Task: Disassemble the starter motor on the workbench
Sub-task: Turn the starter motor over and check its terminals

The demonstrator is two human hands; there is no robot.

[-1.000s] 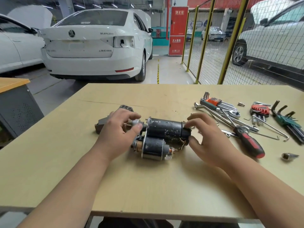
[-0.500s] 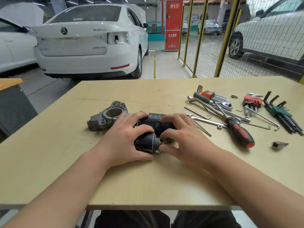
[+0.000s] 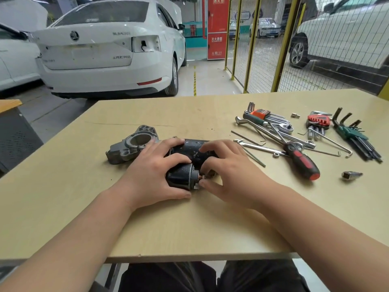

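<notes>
Both hands had closed in from the motor's ends onto its middle versus a second earlier; barely any change over the last half second. Starter motor lay on its side at frame centre on the workbench, grey nose housing just left of it. Left hand curled round the solenoid; right hand pinched the solenoid's terminal end. Probably heavy, rigid, greasy steel: grip the cylindrical body, avoid the copper terminals.
</notes>
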